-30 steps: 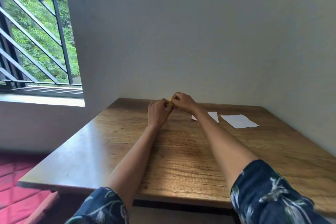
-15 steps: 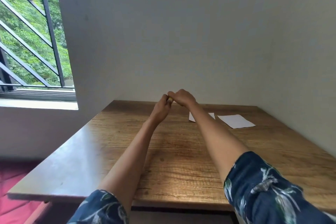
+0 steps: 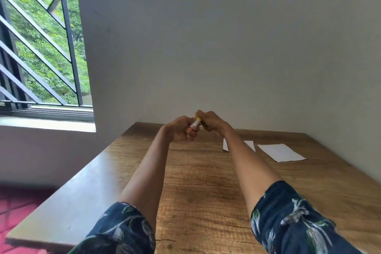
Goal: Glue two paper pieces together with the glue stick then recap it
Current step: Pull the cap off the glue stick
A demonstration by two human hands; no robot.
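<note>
Both arms reach out over the far part of the wooden table (image 3: pixel 206 192). A small glue stick (image 3: pixel 194 123), white with yellow and red marks, is held between the two hands. My left hand (image 3: pixel 181 130) wraps its lower end. My right hand (image 3: pixel 210 120) closes on its upper end; whether the cap is on is hidden by the fingers. Two white paper pieces lie flat at the far right: a small piece (image 3: pixel 225 145), partly hidden by my right forearm, and a larger sheet (image 3: pixel 281 152) beside it.
The table stands in a room corner, with walls close behind and to the right. A barred window (image 3: pixel 41 47) is at the left, above a red floor (image 3: pixel 14 212). The table's left edge runs diagonally toward me.
The hands have lifted slightly and turned, so more of the glue stick's white body shows between them. The head view has shifted a little. The papers have not moved.
</note>
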